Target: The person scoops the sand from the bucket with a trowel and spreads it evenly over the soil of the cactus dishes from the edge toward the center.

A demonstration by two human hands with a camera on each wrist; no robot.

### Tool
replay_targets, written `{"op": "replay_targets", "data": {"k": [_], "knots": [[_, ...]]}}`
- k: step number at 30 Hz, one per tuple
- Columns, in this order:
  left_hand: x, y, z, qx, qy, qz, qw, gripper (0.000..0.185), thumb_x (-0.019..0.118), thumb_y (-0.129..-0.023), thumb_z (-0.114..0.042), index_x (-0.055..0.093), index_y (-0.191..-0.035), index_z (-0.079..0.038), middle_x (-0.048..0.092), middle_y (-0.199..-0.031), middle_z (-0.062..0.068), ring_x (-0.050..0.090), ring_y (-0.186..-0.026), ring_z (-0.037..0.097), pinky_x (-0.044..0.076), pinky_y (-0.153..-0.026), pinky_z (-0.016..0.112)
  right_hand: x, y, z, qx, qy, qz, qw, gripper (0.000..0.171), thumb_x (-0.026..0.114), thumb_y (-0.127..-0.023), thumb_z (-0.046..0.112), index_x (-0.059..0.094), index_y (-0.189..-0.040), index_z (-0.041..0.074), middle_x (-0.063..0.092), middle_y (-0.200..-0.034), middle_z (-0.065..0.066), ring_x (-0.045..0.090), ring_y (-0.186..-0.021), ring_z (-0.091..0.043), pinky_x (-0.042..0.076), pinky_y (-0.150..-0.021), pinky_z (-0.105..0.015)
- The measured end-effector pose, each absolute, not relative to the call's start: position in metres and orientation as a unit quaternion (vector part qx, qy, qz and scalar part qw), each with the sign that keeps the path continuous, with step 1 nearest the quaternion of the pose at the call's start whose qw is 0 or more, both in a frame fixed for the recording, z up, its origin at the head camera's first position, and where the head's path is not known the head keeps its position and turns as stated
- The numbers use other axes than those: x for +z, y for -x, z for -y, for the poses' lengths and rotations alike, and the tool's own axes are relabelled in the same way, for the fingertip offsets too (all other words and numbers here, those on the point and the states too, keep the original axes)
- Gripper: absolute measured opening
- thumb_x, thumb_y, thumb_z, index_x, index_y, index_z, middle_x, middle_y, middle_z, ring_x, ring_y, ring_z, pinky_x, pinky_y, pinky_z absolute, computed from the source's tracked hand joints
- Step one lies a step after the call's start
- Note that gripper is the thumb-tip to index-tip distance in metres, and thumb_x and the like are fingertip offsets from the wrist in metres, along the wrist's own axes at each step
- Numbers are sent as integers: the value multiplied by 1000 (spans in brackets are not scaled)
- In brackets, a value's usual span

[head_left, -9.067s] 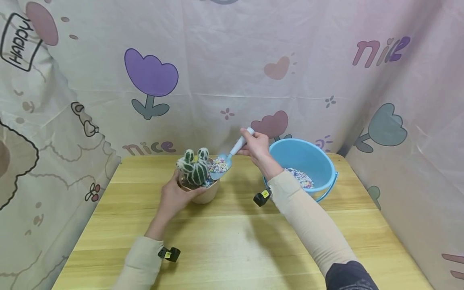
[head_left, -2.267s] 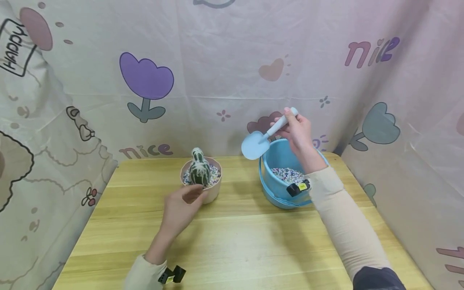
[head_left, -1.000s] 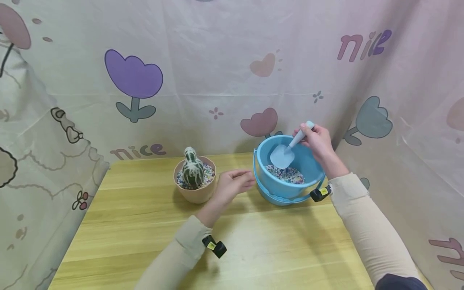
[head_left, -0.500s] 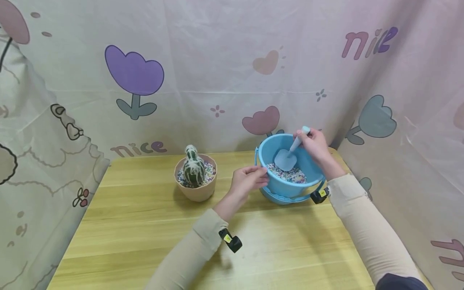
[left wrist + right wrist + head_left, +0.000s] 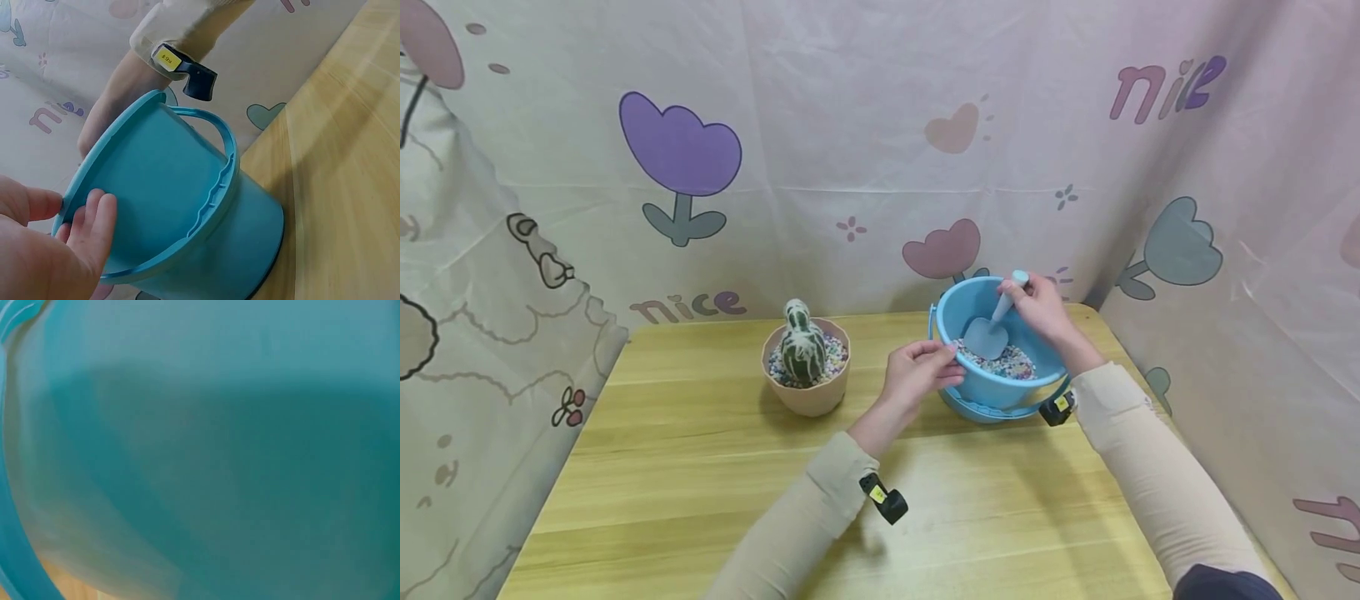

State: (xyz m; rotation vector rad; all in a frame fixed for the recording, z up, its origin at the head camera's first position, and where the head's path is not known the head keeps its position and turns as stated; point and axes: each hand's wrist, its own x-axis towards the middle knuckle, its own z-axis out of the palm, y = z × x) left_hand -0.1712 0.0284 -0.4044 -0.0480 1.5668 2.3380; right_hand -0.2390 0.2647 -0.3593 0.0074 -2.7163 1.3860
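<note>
My right hand point(image 5: 1042, 308) grips the pale handle of a light-blue toy shovel point(image 5: 987, 338), whose blade dips into colorful pebbles point(image 5: 1013, 363) inside the blue bucket point(image 5: 992, 390). My left hand point(image 5: 917, 373) pinches the bucket's near-left rim. In the left wrist view the thumb point(image 5: 45, 204) lies at the rim and the fingers point(image 5: 94, 225) are against the outer wall. Only the bucket's blurred blue wall point(image 5: 200, 456) fills the right wrist view. Left of the hands stands a potted cactus point(image 5: 802, 354) in a peach pot point(image 5: 814, 402), pebbles around its base.
Everything stands on a wooden table point(image 5: 700, 467). A patterned cloth point(image 5: 820, 125) hangs close behind the pot and bucket and along both sides. The bucket's carrying handle point(image 5: 1026, 410) hangs down around its front.
Pebbles were tipped from the shovel by the cactus. My left hand left the pot and took the bucket's rim. My right hand brought the shovel back and lowered its blade into the bucket.
</note>
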Motion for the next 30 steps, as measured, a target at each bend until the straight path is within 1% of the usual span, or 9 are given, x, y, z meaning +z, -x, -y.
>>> {"op": "replay_targets", "data": {"k": [4, 8, 14, 20, 27, 30], "knots": [[-403, 170, -30, 826, 16, -538, 169, 20, 71, -101, -10, 68, -117, 2, 78, -96, 13, 79, -76, 16, 68, -79, 34, -362, 240, -265, 438, -17, 898, 50, 45, 47, -114, 34, 59, -128, -7, 65, -128, -31, 60, -124, -45, 45, -117, -66], [-401, 169, -32, 830, 18, -528, 179, 19, 69, -103, -9, 66, -117, 4, 75, -92, 11, 78, -75, 15, 68, -80, 34, -365, 240, -267, 416, -33, 908, 38, 46, 44, -114, 36, 57, -129, -5, 65, -128, -30, 60, -126, -47, 43, -117, -69], [-400, 170, -35, 834, 25, -520, 184, 18, 69, -102, -8, 65, -115, 4, 73, -90, 9, 77, -74, 15, 68, -80, 33, -366, 241, -265, 402, -50, 914, 24, 49, 42, -115, 38, 56, -132, -5, 66, -128, -29, 62, -125, -46, 47, -114, -68], [-400, 170, -35, 838, 36, -514, 179, 17, 68, -102, -5, 65, -116, 5, 72, -91, 10, 76, -74, 14, 67, -81, 32, -364, 239, -264, 418, -39, 908, 15, 49, 42, -115, 38, 55, -133, -6, 66, -128, -29, 62, -123, -46, 49, -113, -66], [-400, 171, -35, 840, 40, -511, 181, 24, 69, -102, -6, 64, -121, 8, 71, -93, 10, 76, -76, 14, 67, -82, 32, -365, 240, -265, 465, -20, 885, -21, 56, 40, -114, 43, 51, -135, -8, 63, -132, -32, 59, -129, -46, 47, -117, -64], [-400, 172, -35, 840, 37, -509, 182, 24, 69, -102, -5, 64, -122, 8, 71, -92, 10, 76, -76, 14, 67, -82, 32, -366, 241, -265, 474, -12, 880, -31, 57, 41, -114, 42, 51, -136, -9, 62, -134, -33, 60, -131, -46, 46, -118, -62]]}}
